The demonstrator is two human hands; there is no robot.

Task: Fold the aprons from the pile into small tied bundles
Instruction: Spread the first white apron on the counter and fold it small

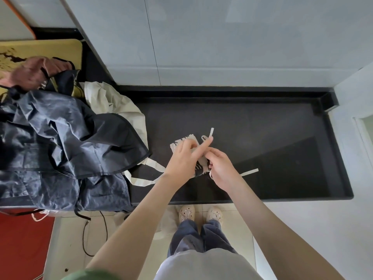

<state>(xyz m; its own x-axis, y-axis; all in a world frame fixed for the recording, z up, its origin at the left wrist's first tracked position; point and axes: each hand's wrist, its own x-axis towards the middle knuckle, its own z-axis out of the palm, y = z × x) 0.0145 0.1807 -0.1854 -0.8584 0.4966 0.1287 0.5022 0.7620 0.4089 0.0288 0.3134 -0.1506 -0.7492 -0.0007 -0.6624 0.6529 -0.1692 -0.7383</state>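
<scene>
While both hands work the tie, the apron bundle [179, 142] sits mid-way along the black countertop [262, 128].
Bundle: small, folded, white with black print, mostly covered by the hands. Left hand [182, 158]: fingers curled down onto the bundle, gripping it, index finger straight and laid across the tie strap [211, 131] by a small loop. Right hand [221, 168]: just right of the bundle, fingers curled, pinching the strap. One strap end sticks up beyond the bundle, the other lies flat on the counter to its right. Left of the bundle: the apron pile, with a navy apron [60, 138] on top, a cream apron [113, 102] behind it and a pink one [30, 71] furthest left. A loose cream strap [145, 178] runs under the left wrist.
</scene>
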